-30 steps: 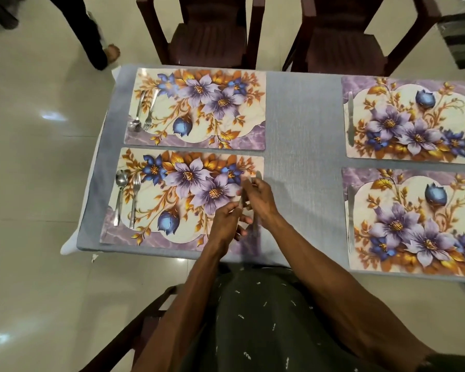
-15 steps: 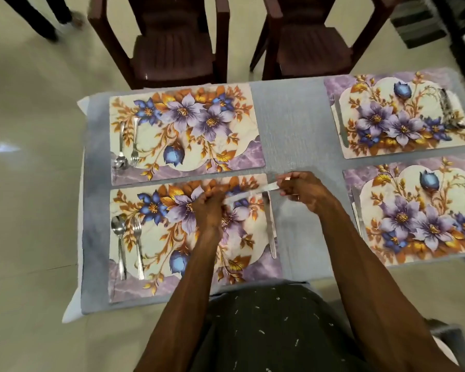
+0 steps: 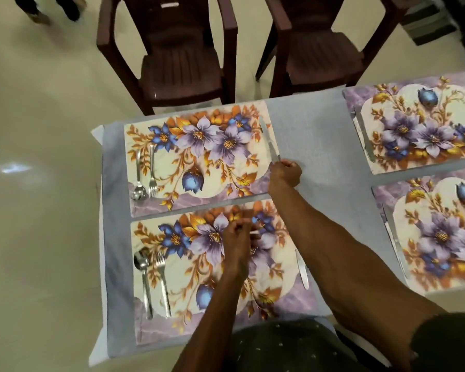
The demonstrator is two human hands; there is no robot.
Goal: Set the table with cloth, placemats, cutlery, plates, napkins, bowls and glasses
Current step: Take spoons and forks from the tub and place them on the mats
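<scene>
A grey cloth point(image 3: 309, 135) covers the table, with several floral placemats on it. My right hand point(image 3: 285, 174) grips the handle end of a knife point(image 3: 269, 138) that lies along the right edge of the far-left placemat point(image 3: 199, 189). My left hand point(image 3: 238, 238) hovers with curled fingers over the near-left placemat point(image 3: 180, 280); a pale sliver shows at its fingertips and I cannot tell what it is. Each left placemat carries a spoon point(image 3: 142, 267) and fork point(image 3: 162, 280) at its left edge. A second knife point(image 3: 302, 269) lies on the near mat's right edge.
Two placemats on the right, far point(image 3: 414, 157) and near point(image 3: 440, 275), each have a knife along the left edge. Two dark brown plastic chairs point(image 3: 172, 57) point(image 3: 320, 49) stand at the table's far side. A person's feet point(image 3: 51, 9) show at top left on the tiled floor.
The knife held between both hands has gone with my right hand to the far-left placemat's right edge. My left hand let go of it and stayed over the near mat.
</scene>
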